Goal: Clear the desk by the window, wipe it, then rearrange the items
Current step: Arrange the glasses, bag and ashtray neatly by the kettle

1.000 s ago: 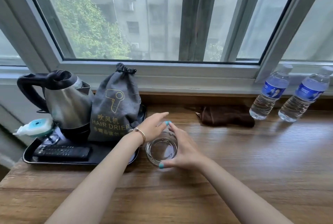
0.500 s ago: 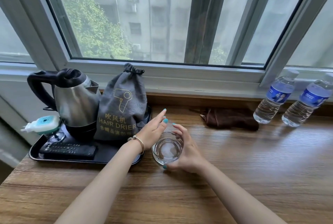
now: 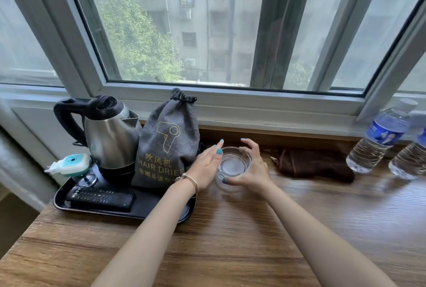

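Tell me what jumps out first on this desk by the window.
Both hands meet mid-desk at a clear glass ashtray: the right hand grips it, the left hand rests open beside it. Left of them, a steel kettle and grey hair drier bag stand on a black tray.

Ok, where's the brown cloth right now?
In the head view the brown cloth lies folded at the back of the desk under the window sill, right of centre, between the glass dish and the two water bottles.

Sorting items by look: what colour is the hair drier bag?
Grey with yellow print, clearest in the head view: hair drier bag.
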A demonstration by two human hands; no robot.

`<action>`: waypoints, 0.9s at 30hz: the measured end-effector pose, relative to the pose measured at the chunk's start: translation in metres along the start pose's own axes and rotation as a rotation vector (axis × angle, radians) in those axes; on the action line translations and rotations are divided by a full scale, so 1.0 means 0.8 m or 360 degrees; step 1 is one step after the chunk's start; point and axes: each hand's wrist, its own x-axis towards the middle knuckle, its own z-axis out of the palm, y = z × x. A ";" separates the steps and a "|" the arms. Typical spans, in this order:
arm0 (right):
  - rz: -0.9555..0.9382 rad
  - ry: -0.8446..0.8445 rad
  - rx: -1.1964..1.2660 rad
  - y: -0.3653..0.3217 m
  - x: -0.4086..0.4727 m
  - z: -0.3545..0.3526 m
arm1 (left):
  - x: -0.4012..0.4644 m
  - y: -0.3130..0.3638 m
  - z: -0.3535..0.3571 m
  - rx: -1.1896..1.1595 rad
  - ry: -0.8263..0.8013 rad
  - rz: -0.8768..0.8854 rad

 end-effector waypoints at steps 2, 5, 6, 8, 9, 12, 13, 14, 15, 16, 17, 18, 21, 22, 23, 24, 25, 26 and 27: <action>0.0023 0.0006 0.0050 0.002 0.014 0.002 | 0.003 -0.003 0.004 0.0030 -0.0006 -0.0031; 0.0039 -0.0012 0.0054 0.003 0.027 0.005 | 0.006 -0.004 0.010 0.0089 -0.0028 -0.0095; 0.0044 -0.0016 0.0041 0.003 0.030 0.007 | 0.007 -0.004 0.012 0.0092 -0.0034 -0.0107; 0.0057 -0.0021 0.0018 0.004 0.034 0.009 | 0.007 -0.003 0.015 0.0081 -0.0042 -0.0132; 0.0062 -0.0015 0.0014 0.005 0.036 0.010 | 0.007 -0.002 0.016 0.0075 -0.0048 -0.0155; 0.0079 0.0009 0.0025 0.009 0.040 0.015 | 0.011 -0.005 0.018 0.0033 -0.0049 -0.0179; 0.0082 0.0013 0.0030 0.010 0.041 0.016 | 0.012 -0.005 0.018 0.0011 -0.0044 -0.0165; 0.0085 0.0018 0.0031 0.010 0.042 0.017 | 0.012 -0.006 0.018 -0.0006 -0.0039 -0.0150; 0.0089 0.0021 0.0032 0.010 0.042 0.018 | 0.012 -0.006 0.018 -0.0015 -0.0034 -0.0138; 0.0094 0.0022 0.0035 0.009 0.043 0.018 | 0.012 -0.007 0.018 -0.0025 -0.0030 -0.0129; 0.0094 0.0022 0.0042 0.008 0.043 0.019 | 0.011 -0.007 0.018 -0.0030 -0.0026 -0.0122; 0.0092 0.0023 0.0049 0.007 0.044 0.019 | 0.011 -0.007 0.018 -0.0031 -0.0025 -0.0119; 0.0077 0.0013 0.0053 0.006 0.046 0.020 | 0.010 -0.006 0.017 -0.0031 -0.0034 -0.0135; 0.0077 0.0009 0.0051 0.005 0.046 0.020 | 0.010 -0.006 0.017 -0.0048 -0.0034 -0.0144; 0.0077 0.0007 0.0048 0.005 0.046 0.020 | 0.010 -0.006 0.016 -0.0064 -0.0035 -0.0152; 0.0079 0.0007 0.0046 0.004 0.046 0.020 | 0.010 -0.006 0.016 -0.0072 -0.0040 -0.0159; 0.0078 0.0006 0.0046 0.004 0.045 0.021 | 0.009 -0.006 0.015 -0.0066 -0.0045 -0.0166; 0.0081 0.0002 0.0044 0.004 0.045 0.021 | 0.009 -0.007 0.016 -0.0057 -0.0052 -0.0178; 0.0079 -0.0006 0.0042 0.005 0.045 0.022 | 0.009 -0.007 0.015 -0.0053 -0.0057 -0.0192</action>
